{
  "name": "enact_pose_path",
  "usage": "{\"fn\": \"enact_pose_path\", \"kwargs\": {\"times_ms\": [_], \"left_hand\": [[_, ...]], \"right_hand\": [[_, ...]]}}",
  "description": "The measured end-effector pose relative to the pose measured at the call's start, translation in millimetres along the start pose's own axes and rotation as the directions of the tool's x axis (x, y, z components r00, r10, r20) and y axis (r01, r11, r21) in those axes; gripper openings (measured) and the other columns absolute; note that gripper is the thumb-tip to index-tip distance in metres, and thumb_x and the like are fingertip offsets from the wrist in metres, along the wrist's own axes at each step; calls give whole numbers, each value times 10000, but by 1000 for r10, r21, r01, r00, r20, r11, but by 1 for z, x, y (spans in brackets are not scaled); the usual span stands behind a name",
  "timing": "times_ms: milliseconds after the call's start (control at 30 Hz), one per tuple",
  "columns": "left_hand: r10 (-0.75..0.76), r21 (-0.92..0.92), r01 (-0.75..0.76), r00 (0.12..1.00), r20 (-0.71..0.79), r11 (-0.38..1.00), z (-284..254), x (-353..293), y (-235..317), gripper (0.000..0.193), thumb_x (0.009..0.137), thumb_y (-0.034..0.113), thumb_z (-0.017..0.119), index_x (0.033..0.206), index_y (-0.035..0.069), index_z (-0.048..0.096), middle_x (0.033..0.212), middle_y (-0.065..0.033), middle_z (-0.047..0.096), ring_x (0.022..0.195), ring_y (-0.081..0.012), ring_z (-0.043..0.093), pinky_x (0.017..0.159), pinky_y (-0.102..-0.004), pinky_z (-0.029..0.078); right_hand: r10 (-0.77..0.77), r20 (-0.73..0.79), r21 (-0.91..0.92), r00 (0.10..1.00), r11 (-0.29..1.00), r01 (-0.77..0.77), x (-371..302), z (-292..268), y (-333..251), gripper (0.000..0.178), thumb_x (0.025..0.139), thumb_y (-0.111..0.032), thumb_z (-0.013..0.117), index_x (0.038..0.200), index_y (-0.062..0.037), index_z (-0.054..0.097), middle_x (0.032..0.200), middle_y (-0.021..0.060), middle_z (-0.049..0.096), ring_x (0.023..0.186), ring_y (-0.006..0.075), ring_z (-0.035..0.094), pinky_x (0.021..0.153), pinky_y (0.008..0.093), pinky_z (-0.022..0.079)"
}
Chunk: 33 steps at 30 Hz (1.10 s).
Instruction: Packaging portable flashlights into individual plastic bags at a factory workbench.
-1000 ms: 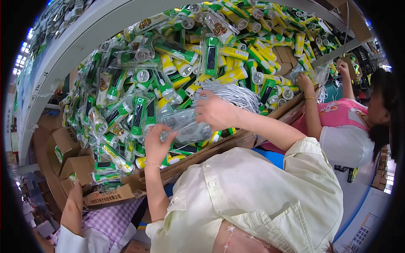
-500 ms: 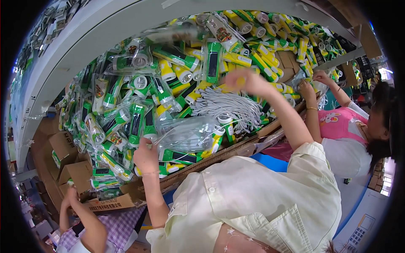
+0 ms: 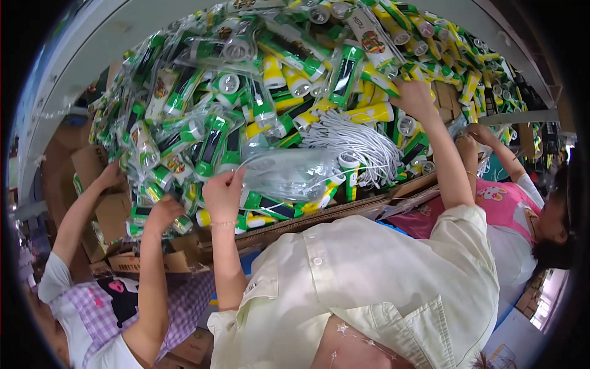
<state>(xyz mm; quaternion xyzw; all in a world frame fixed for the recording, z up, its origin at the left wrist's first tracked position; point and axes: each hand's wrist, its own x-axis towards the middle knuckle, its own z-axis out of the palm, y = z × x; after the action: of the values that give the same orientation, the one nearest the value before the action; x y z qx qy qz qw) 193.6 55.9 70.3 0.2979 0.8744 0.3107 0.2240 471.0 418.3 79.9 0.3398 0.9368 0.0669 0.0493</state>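
My left hand [image 3: 222,195] pinches the near left edge of a clear plastic bag [image 3: 289,175], which lies over the flashlights at the front of the pile. Farther off and to the right, my right hand [image 3: 415,99] is closed at the green end of a yellow and green flashlight [image 3: 377,79]; its fingertips are partly hidden. Between my hands lies a bundle of white cables [image 3: 353,141]. A bagged green flashlight [image 3: 346,75] with a dark panel rests just left of my right hand.
Many green and yellow flashlights, some bagged, fill the large cardboard bin, whose near edge [image 3: 313,216] runs before me. At left, a person's hands [image 3: 165,214] work in the pile. Another person in a pink apron [image 3: 495,192] works at right. A grey frame bar [image 3: 522,117] crosses there.
My right hand has moved from above the white cables, right and away, to a flashlight. My left hand stays on the bag. The person at left now reaches into the pile. The view has shifted.
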Motion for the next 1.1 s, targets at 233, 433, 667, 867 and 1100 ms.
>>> {"fn": "enact_pose_path", "kwargs": {"times_ms": [233,433,667,867,1100], "left_hand": [[164,26,-162,982,-99,986,13,-12,9,352,812,257,660,664,-48,568,471,-99,396,449,-124,309,443,-308,297],[167,-94,-167,986,-15,981,23,-27,48,227,818,234,637,839,10,666,536,-175,480,425,-232,432,465,-327,360],[290,-303,-297,955,-68,906,11,-35,22,206,835,142,611,955,-17,661,644,-140,630,586,-44,497,546,-250,424],[272,-2,-275,952,-144,961,5,-31,22,214,811,153,608,937,-10,666,591,-141,597,474,-162,507,501,-307,403],[265,-30,-270,957,-120,962,3,-31,25,222,807,154,598,915,-32,651,587,-159,571,495,-150,548,504,-297,408]], "right_hand": [[120,-107,609,987,793,-30,-107,-80,-22,227,749,-129,701,894,-4,579,672,123,604,638,271,599,583,333,457],[-237,-373,926,897,-150,346,-84,-35,-159,402,713,-62,666,1100,-18,566,1097,107,607,888,197,602,773,268,480],[-555,-273,415,786,668,617,-62,-37,-206,498,712,-132,642,1183,-101,483,996,85,621,718,278,639,543,359,519],[-592,-20,-71,806,805,590,-59,-54,-223,394,710,-111,594,1070,27,513,757,87,601,591,193,614,439,281,452],[-531,184,-239,827,792,561,-52,-40,-243,297,703,-108,596,968,19,557,722,58,597,636,180,615,471,287,445]]}}
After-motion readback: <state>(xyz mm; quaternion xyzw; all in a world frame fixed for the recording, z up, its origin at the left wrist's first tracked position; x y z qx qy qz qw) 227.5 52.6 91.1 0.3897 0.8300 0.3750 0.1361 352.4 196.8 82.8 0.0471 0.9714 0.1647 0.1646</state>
